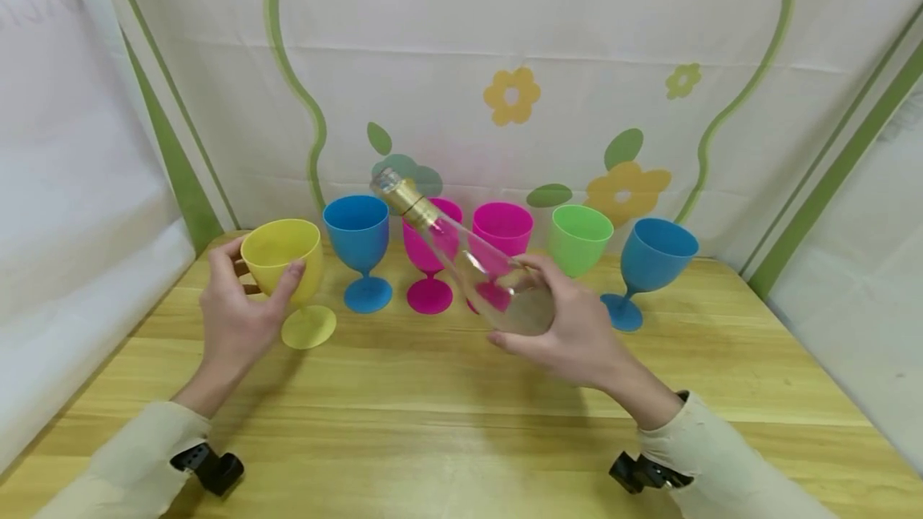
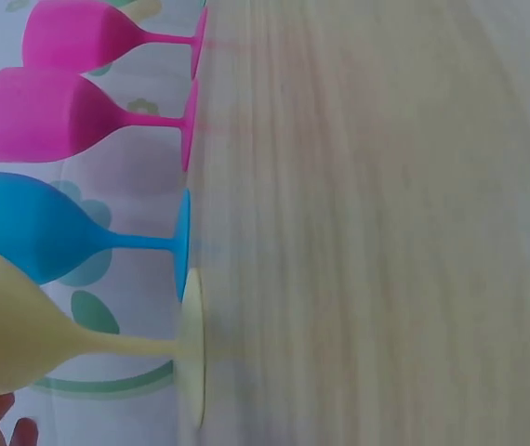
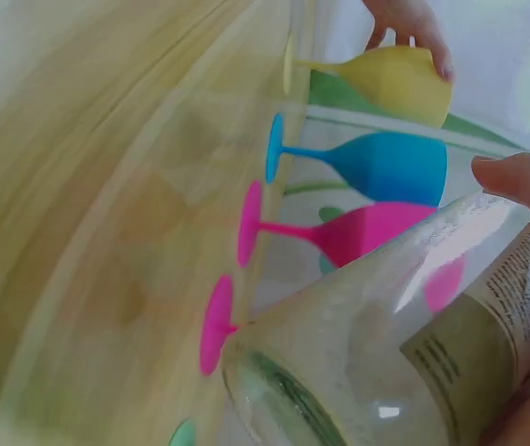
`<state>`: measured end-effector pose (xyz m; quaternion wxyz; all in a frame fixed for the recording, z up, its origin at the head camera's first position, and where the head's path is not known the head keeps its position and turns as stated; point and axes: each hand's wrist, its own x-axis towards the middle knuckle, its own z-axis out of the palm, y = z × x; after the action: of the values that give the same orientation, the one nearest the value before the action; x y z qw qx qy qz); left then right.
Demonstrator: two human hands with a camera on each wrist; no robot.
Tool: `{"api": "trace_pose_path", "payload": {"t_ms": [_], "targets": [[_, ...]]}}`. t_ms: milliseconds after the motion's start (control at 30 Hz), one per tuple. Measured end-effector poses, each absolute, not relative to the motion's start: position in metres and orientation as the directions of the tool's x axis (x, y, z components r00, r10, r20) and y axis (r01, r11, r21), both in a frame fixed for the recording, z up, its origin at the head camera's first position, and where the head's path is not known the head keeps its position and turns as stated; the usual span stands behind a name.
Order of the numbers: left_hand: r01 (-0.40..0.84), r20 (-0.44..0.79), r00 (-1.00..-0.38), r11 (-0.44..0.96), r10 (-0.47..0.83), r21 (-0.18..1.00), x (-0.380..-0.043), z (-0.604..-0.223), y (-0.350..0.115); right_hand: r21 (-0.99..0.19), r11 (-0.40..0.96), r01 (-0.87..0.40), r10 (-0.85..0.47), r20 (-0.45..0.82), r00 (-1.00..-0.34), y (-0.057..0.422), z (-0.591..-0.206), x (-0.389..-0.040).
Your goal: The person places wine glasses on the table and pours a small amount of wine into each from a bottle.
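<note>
Fingers of the left hand (image 1: 234, 315) curled round the yellow goblet (image 1: 286, 272), its foot on the wooden table (image 1: 433, 415). The right hand (image 1: 570, 327) gripped a clear glass bottle (image 1: 469, 263), gold-necked, tilted leftward before the smooth blue goblet (image 1: 358, 251) and two pink goblets (image 1: 497, 243).

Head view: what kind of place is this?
Likely a staged recording booth, not a home: a wooden table walled in by floral cloth backdrops, a tidy row of coloured plastic goblets, and wrist cameras on both sleeves.
</note>
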<state>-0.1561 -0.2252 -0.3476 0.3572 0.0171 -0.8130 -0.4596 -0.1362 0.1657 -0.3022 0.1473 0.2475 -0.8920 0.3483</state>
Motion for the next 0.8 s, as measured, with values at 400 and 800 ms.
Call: {"api": "trace_pose_path", "payload": {"t_ms": [400, 800], "targets": [[0.218, 0.515, -0.772, 0.606, -0.372, 0.765, -0.160, -0.342, -0.230, -0.643, 0.570, -0.512, -0.184, 0.507, -0.842, 0.215, -0.316, -0.136], [0.125, 0.383, -0.846, 0.561, -0.370, 0.818, -0.176, -0.331, -0.231, -0.793, 0.521, -0.316, 0.005, 0.373, -0.928, 0.262, -0.316, -0.131]]}}
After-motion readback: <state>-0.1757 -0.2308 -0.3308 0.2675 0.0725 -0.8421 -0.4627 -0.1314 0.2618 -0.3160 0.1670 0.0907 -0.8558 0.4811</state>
